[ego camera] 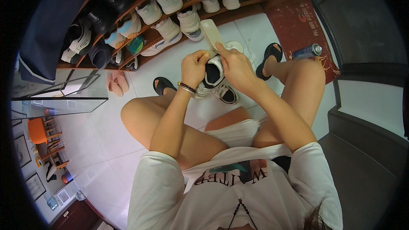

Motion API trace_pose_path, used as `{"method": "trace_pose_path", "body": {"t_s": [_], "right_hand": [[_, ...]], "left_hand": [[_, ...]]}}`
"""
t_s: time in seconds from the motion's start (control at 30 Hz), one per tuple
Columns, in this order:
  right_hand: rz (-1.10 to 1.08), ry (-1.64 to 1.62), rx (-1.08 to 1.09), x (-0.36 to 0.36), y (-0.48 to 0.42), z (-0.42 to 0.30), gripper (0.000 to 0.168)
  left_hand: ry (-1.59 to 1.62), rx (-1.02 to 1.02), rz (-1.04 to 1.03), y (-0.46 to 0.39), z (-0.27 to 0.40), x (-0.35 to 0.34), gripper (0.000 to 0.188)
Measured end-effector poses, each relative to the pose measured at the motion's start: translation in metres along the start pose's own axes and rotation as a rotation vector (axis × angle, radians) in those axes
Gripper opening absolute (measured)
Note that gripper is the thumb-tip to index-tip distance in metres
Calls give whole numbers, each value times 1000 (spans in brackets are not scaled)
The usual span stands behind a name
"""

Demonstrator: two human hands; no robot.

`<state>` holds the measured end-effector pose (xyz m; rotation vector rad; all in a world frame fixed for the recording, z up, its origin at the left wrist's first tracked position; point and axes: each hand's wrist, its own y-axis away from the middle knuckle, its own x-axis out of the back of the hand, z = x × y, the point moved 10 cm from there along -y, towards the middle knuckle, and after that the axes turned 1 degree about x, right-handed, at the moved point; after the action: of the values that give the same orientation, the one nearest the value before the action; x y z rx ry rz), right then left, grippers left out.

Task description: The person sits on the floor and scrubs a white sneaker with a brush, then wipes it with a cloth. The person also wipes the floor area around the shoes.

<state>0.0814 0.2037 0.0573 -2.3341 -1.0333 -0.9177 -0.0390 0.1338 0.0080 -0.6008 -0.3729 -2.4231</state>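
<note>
My left hand (194,70) grips the tongue end of a white shoe (212,72) with a black insole, held above the tiled floor between my knees. In my right hand (235,67) is a pale-handled scrubbing brush (211,34), its bristles towards the left, close to the fingers of my left hand. Below the held shoe, another light shoe (228,94) with a dark insole lies on the floor. Just beyond my hands is a round white object (235,46), partly hidden by the brush and my right hand.
A wooden shoe rack (223,15) full of shoes stands ahead. Pink slippers (117,83) lie on the floor to the left. A spray can (306,51) lies on a red mat (292,22) at the right. A glass door (64,105) is at the left.
</note>
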Motion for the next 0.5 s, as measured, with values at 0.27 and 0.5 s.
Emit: {"method": "trace_pose_path", "body": {"t_s": [0.27,0.5], "right_hand": [[90,-86,-17,17,33,12,72],[14,-90,110,12,2,32,85]], "left_hand": [[-229,-162,-105,0,22,-15,19],[-199,-349,-315,12,63,-33,19]]}}
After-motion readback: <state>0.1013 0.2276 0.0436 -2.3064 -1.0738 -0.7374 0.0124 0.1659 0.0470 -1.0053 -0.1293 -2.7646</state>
